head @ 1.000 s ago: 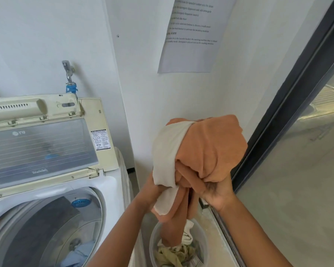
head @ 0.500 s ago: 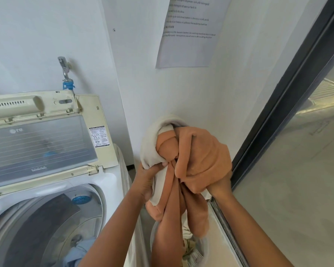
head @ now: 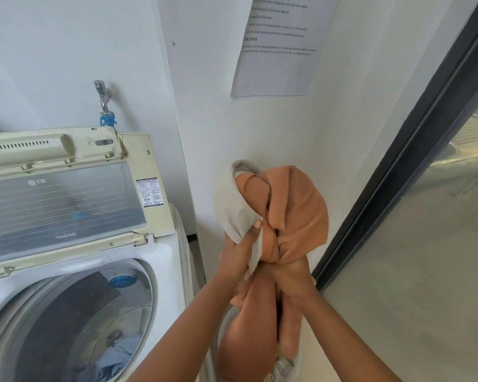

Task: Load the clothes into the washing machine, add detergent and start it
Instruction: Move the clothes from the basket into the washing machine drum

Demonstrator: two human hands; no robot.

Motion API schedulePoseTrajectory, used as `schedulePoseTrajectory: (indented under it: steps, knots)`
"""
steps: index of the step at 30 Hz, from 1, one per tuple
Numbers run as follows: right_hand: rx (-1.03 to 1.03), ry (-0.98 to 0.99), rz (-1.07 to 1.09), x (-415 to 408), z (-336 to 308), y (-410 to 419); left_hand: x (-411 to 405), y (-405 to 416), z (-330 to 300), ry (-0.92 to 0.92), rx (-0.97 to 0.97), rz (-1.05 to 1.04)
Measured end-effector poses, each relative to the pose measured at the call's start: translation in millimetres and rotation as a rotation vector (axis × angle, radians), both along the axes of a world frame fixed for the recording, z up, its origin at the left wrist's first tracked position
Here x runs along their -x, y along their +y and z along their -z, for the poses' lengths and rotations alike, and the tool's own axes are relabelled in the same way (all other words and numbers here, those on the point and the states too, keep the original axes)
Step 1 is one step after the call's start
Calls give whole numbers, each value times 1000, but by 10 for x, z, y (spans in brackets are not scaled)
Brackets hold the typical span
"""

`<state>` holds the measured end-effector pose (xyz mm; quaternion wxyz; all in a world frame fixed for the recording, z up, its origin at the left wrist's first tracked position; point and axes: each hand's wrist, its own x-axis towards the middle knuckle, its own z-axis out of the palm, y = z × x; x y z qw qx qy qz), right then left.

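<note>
I hold a bunched bundle of clothes at chest height, right of the washer: an orange garment [head: 295,213] wrapped with a white cloth [head: 232,208]. My left hand [head: 240,255] grips the white cloth and my right hand [head: 290,274] clutches the orange fabric, whose ends hang down over the laundry basket [head: 284,365], mostly hidden below. The top-loading washing machine [head: 160,260] stands at left with its lid [head: 64,205] raised. A light blue garment [head: 116,359] lies in the drum.
A tap with a blue hose fitting [head: 105,106] is on the wall behind the washer. A printed paper sheet [head: 279,42] hangs on the wall ahead. A dark-framed glass door [head: 398,166] runs along the right.
The bundle came down from its higher position and shifted slightly left. The orange fabric hangs lower and covers the basket that was visible before.
</note>
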<state>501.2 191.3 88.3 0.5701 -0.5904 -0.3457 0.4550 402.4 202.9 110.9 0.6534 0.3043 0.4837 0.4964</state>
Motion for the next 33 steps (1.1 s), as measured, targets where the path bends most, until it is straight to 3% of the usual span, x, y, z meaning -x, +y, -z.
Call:
schedulePoseTrajectory:
  steps: [3,8,12,15,17,19,24,30,33]
  knots:
    - [22,41,32,-131,50,-3,-23,-49,-95,103,-159,47]
    - [48,537,108,-275,-132,90,-102,-76,-204,168,-464,279]
    - [121,648,179,-340,-158,180,-138,-211,-59,271,-317,-37]
    - [85,708,207,-393,-215,231,-72,-278,221,418,20,-242]
    - [73,741,184,-421,-232,257,-34,-298,397,257,401,-124]
    - [60,768,150,-405,-254,231,-32,-294,482,87,530,-43]
    - [191,859,-48,-355,-481,26,-164,-114,368,-148,385,-138]
    - [223,796,-162,-414,-373,30,-140,-12,439,-173,308,-187]
    - [211,786,-162,-548,-303,40,-103,34,310,-286,216,-252]
